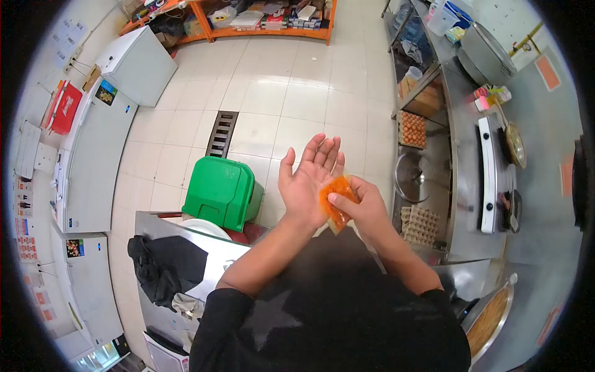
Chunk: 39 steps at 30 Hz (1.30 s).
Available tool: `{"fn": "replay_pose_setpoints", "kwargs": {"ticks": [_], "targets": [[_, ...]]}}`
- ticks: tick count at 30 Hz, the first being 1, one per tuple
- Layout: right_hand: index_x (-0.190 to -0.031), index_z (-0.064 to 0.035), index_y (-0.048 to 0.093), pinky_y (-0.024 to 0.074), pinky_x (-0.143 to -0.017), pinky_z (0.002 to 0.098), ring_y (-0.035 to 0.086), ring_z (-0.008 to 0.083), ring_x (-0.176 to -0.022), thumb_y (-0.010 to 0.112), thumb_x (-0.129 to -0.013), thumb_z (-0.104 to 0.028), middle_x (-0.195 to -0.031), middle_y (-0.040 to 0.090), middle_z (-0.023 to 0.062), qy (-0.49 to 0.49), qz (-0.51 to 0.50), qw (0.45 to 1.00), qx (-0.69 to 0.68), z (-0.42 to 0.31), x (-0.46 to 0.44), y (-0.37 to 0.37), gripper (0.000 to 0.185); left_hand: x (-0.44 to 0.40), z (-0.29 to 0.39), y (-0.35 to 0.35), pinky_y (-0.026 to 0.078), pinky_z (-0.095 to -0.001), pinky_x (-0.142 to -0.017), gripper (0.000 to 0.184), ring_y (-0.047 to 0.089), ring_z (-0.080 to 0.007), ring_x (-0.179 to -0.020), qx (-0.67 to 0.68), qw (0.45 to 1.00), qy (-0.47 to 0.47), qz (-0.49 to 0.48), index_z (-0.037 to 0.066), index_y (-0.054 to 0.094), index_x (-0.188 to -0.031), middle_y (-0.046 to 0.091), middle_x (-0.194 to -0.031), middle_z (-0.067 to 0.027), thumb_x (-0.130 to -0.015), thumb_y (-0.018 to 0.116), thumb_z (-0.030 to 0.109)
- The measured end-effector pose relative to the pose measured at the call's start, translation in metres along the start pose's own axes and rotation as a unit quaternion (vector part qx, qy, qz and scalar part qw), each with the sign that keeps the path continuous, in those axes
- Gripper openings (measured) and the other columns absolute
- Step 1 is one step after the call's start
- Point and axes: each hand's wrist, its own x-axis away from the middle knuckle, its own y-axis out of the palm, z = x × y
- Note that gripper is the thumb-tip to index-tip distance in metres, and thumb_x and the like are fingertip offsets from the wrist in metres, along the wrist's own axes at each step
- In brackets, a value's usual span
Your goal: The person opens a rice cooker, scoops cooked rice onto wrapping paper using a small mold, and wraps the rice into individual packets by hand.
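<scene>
My right hand [364, 204] grips a small clear plastic packet [338, 197] with orange contents, its thumb pressed across the front. The orange stuff inside could be a sauce or a powder; I cannot tell which. My left hand [308, 180] is palm up with the fingers stretched out and the thumb apart. The packet's left side lies against or just over the heel of that palm. Both hands are held in front of my dark shirt, above the tiled floor.
A green lidded bin [220, 191] stands ahead to the left, near a floor drain [222, 133]. White freezers [99, 155] line the left wall. Along the right runs a steel counter [462, 239] with a gas stove [489, 177]; egg trays [412, 130] sit below. A black cloth [176, 260] lies at lower left.
</scene>
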Motion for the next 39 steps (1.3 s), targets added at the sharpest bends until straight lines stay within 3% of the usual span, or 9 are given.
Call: {"fn": "replay_pose_setpoints", "kwargs": {"ticks": [7, 17, 25, 28, 31, 32, 35, 36, 39], "targets": [[-0.102, 0.0027, 0.067, 0.0521, -0.071, 0.0250, 0.064, 0.0085, -0.080, 0.070, -0.095, -0.011, -0.092, 0.070, 0.0056, 0.009, -0.007, 1.000, -0.014, -0.033, -0.118, -0.032, 0.016, -0.112, 0.015, 0.021, 0.038, -0.0393, -0.118, 0.056, 0.048, -0.0242, -0.137, -0.001, 1.000, 0.030, 0.005, 0.002, 0.051, -0.135, 0.058, -0.130, -0.0117, -0.103, 0.044, 0.047], [-0.086, 0.0003, 0.066, 0.0461, -0.057, 0.0249, 0.058, 0.0062, -0.064, 0.075, -0.091, -0.016, -0.074, 0.067, 0.0027, -0.019, -0.132, 0.984, 0.118, -0.095, -0.292, -0.080, 0.019, -0.257, 0.030, 0.045, 0.039, -0.0427, -0.118, 0.065, 0.045, -0.0275, -0.142, 0.004, 0.987, 0.155, -0.037, 0.000, 0.047, -0.141, 0.057, -0.135, -0.0149, -0.103, 0.045, 0.053], [-0.081, -0.0006, 0.063, 0.0444, -0.054, 0.0266, 0.056, 0.0064, -0.060, 0.077, -0.089, -0.018, -0.069, 0.064, 0.0012, -0.098, -0.173, 0.944, 0.264, -0.137, -0.391, -0.058, 0.023, -0.316, 0.083, 0.061, 0.029, -0.0415, -0.123, 0.073, 0.039, -0.0235, -0.146, 0.028, 0.970, 0.240, -0.033, 0.004, 0.043, -0.147, 0.050, -0.145, -0.0126, -0.100, 0.044, 0.059], [-0.084, -0.0023, 0.062, 0.0464, -0.059, 0.0271, 0.058, 0.0072, -0.066, 0.075, -0.090, -0.016, -0.075, 0.065, 0.0022, -0.143, -0.174, 0.945, 0.239, -0.143, -0.435, -0.045, 0.019, -0.326, 0.120, 0.080, 0.024, -0.0433, -0.126, 0.073, 0.037, -0.0244, -0.148, 0.049, 0.962, 0.267, -0.029, 0.005, 0.042, -0.149, 0.049, -0.150, -0.0116, -0.099, 0.046, 0.059], [-0.093, -0.0033, 0.064, 0.0487, -0.066, 0.0272, 0.060, 0.0082, -0.076, 0.071, -0.093, -0.013, -0.085, 0.067, 0.0036, -0.037, -0.205, 0.978, -0.032, -0.155, -0.466, -0.018, 0.013, -0.325, 0.161, 0.113, 0.020, -0.0454, -0.128, 0.075, 0.032, -0.0256, -0.152, 0.063, 0.960, 0.272, -0.031, 0.008, 0.040, -0.152, 0.043, -0.157, -0.0111, -0.099, 0.048, 0.060], [-0.106, -0.0032, 0.063, 0.0513, -0.073, 0.0280, 0.062, 0.0100, -0.084, 0.068, -0.095, -0.014, -0.095, 0.067, 0.0044, -0.004, -0.239, 0.968, -0.077, -0.144, -0.487, -0.024, 0.016, -0.321, 0.175, 0.128, 0.020, -0.0454, -0.128, 0.077, 0.031, -0.0255, -0.152, 0.069, 0.961, 0.266, -0.036, 0.008, 0.038, -0.154, 0.041, -0.159, -0.0113, -0.098, 0.048, 0.062], [-0.116, -0.0031, 0.062, 0.0536, -0.075, 0.0295, 0.064, 0.0124, -0.087, 0.068, -0.097, -0.019, -0.095, 0.067, 0.0040, 0.030, -0.353, 0.906, -0.234, -0.116, -0.549, -0.019, 0.026, -0.303, 0.210, 0.179, 0.012, -0.0407, -0.128, 0.087, 0.021, -0.0187, -0.155, 0.056, 0.967, 0.225, -0.104, 0.012, 0.024, -0.162, 0.030, -0.165, -0.0085, -0.097, 0.038, 0.069], [-0.101, -0.0099, 0.060, 0.0416, -0.058, 0.0245, 0.050, 0.0085, -0.066, 0.061, -0.100, -0.019, -0.078, 0.054, -0.0031, 0.031, -0.166, 0.982, -0.086, -0.142, -0.534, 0.029, 0.009, -0.296, 0.217, 0.200, 0.008, -0.0402, -0.128, 0.091, 0.019, -0.0191, -0.156, 0.059, 0.968, 0.212, -0.121, 0.013, 0.020, -0.163, 0.025, -0.167, -0.0085, -0.096, 0.037, 0.072], [-0.099, -0.0120, 0.060, 0.0393, -0.056, 0.0243, 0.049, 0.0085, -0.065, 0.060, -0.101, -0.021, -0.075, 0.052, -0.0035, 0.064, -0.188, 0.975, -0.097, -0.115, -0.590, 0.037, 0.009, -0.284, 0.236, 0.242, 0.006, -0.0392, -0.126, 0.091, 0.019, -0.0196, -0.156, 0.050, 0.970, 0.182, -0.156, 0.018, 0.017, -0.164, 0.023, -0.167, -0.0076, -0.095, 0.037, 0.073]]}}
